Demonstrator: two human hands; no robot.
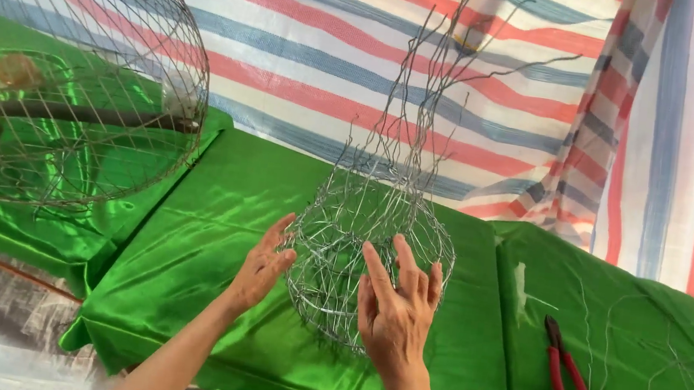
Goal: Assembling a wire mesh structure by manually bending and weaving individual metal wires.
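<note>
A small woven wire basket [359, 222] stands on a green satin-covered surface [218, 199], with long loose wire ends rising from its top. My left hand [262, 265] touches its left side with fingers spread. On the basket's near right side rests my right hand [395, 308], fingers spread and pressing against the mesh. Neither hand is closed around anything.
A large finished wire mesh dome [76, 72] sits at the upper left. Red-handled pliers [566, 373] lie on the green cloth at the right, beside loose wire pieces [671, 384]. A striped tarpaulin [363, 42] hangs behind.
</note>
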